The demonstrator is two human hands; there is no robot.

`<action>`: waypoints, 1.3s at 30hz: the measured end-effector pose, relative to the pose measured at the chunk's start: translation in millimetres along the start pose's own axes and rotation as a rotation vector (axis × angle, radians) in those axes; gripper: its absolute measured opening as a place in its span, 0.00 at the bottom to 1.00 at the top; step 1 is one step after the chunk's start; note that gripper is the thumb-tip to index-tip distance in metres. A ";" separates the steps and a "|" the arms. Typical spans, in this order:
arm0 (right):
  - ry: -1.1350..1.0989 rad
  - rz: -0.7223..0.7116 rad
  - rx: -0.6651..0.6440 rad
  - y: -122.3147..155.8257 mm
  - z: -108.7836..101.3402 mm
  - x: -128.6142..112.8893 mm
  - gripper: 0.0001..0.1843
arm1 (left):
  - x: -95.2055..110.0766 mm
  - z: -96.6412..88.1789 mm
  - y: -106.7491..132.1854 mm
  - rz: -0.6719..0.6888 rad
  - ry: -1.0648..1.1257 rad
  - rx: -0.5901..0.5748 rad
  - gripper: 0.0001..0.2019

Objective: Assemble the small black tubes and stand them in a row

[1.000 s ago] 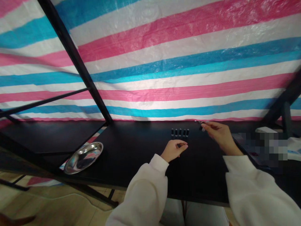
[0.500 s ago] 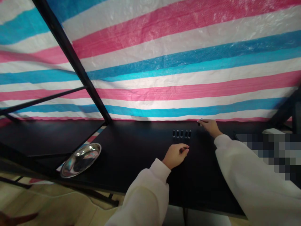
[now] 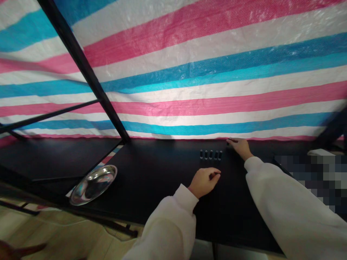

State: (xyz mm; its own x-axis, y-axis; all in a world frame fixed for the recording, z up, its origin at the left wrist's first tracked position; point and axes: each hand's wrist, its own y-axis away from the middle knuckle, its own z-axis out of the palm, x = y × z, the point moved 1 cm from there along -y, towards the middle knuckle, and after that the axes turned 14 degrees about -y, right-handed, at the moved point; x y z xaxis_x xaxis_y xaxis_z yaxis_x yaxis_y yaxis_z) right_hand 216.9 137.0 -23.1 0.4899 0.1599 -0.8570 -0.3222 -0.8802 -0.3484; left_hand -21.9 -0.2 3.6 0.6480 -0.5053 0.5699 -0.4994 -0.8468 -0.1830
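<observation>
Several small black batteries (image 3: pixel 210 155) with pale ends stand upright in a short row on the black tabletop (image 3: pixel 151 180). Just beyond the row's right end, near the back edge, my right hand (image 3: pixel 240 147) is closed in a pinch. A small dark piece at its fingertips looks like another battery, mostly covered by the fingers. My left hand (image 3: pixel 206 182) is in front of the row, apart from it, with fingers curled and thumb against the fingertips. Whatever is in this hand, if anything, is hidden.
A shiny metal dish (image 3: pixel 93 186) lies at the table's left end. A black metal post (image 3: pixel 84 68) rises behind it. Striped plastic sheeting (image 3: pixel 189 104) hangs along the back. At the right, a pale object (image 3: pixel 321 152) adjoins a blurred-out area.
My right hand has shifted slightly left, and the small dark piece at its fingertips shows less. My left hand is slightly lower and farther right. The standing batteries keep their row.
</observation>
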 end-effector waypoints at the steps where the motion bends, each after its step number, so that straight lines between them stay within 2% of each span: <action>1: 0.017 0.001 0.002 -0.4 1.2 -0.1 0.16 | -0.1 0.1 0.1 -0.002 -0.008 -0.002 0.15; 6: 0.096 -0.003 0.024 -2.3 4.5 1.8 0.15 | -0.8 0.6 0.5 0.008 -0.030 0.004 0.15; 21: 0.233 -0.009 -0.031 -2.2 4.5 7.0 0.19 | 0.9 -1.6 1.5 0.020 -0.050 -0.001 0.15; 39: 0.179 0.045 -0.004 -0.1 -8.0 11.2 0.20 | 1.8 -3.7 1.2 0.037 -0.103 0.000 0.14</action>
State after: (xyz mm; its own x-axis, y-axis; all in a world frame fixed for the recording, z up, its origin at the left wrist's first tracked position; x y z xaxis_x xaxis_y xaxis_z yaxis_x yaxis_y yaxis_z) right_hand 228.9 135.3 -29.7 0.6117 0.0387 -0.7902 -0.3439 -0.8865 -0.3096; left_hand -23.4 -1.5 7.4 0.6845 -0.5510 0.4772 -0.5245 -0.8270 -0.2025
